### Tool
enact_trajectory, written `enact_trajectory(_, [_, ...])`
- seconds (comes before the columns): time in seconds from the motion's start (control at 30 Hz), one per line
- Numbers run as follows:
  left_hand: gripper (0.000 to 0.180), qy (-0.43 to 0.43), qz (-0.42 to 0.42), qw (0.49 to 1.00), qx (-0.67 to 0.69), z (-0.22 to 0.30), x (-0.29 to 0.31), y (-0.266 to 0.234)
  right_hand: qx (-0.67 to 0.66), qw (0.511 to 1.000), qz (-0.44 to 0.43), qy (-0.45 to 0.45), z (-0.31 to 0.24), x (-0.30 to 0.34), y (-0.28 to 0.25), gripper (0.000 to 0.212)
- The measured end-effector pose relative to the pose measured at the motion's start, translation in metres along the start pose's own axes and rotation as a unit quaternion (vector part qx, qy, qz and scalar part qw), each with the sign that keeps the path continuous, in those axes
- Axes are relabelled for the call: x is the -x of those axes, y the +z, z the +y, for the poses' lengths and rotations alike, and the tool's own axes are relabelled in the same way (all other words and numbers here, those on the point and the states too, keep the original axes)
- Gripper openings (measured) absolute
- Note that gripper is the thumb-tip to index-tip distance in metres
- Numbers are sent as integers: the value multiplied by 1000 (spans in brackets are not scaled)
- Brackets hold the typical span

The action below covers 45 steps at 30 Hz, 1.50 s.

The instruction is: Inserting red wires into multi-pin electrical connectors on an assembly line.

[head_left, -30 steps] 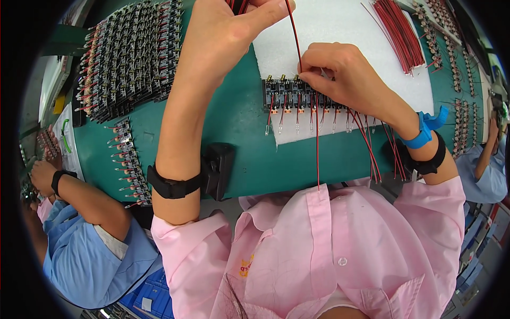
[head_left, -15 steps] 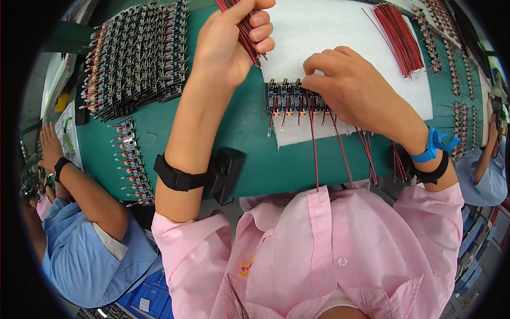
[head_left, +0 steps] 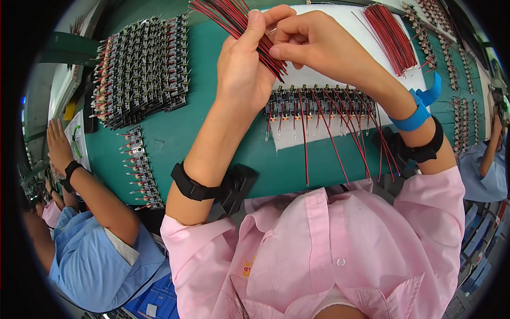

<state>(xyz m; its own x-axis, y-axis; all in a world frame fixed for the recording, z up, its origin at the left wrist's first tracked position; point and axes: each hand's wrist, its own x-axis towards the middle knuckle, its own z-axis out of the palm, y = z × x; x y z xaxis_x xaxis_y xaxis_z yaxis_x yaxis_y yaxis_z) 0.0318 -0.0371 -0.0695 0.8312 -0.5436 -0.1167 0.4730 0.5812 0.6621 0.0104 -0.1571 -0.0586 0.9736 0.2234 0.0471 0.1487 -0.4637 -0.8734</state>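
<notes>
My left hand (head_left: 241,66) is closed around a bundle of thin red and black wires (head_left: 220,17), held above the far part of the bench. Against the bundle's lower ends, my right hand (head_left: 319,42) has its thumb and forefinger pinched together at the wire tips; how many wires it grips cannot be made out. Below both hands, a strip of small black circuit boards (head_left: 321,101) lies on a white foam sheet (head_left: 345,24). Several long red-and-black wires (head_left: 334,149) trail from the strip toward me, beside short leads with small clear LEDs.
A tall stack of similar board strips (head_left: 141,69) stands at the left, with one single strip (head_left: 141,167) nearer me. Another wire bundle (head_left: 390,40) rests on the foam's far right. More strips (head_left: 462,125) line the right side. A co-worker's arm (head_left: 98,194) is at the left.
My right hand has moved from the board strip up and left to the bundle. My left hand has come slightly nearer and right. Another wire now lies at the strip's left part, released.
</notes>
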Motion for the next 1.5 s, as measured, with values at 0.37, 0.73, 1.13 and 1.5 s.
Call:
enact_trajectory(0.37, [41,21,-95,991,-89,-1,-6,-13,-91,995,2,41,-3,5,-9,12])
enact_trajectory(0.73, [39,30,-25,990,-137,-3,-3,-7,-69,997,33,-6,-3,7,-5,12])
enact_trajectory(1.13, [34,16,40,973,-228,14,-10,-21,-53,996,-2,75,-12,10,-27,16])
enact_trajectory(1.5, [21,-26,-29,910,-413,23,-3,-7,-188,977,61,78,0,13,-27,18])
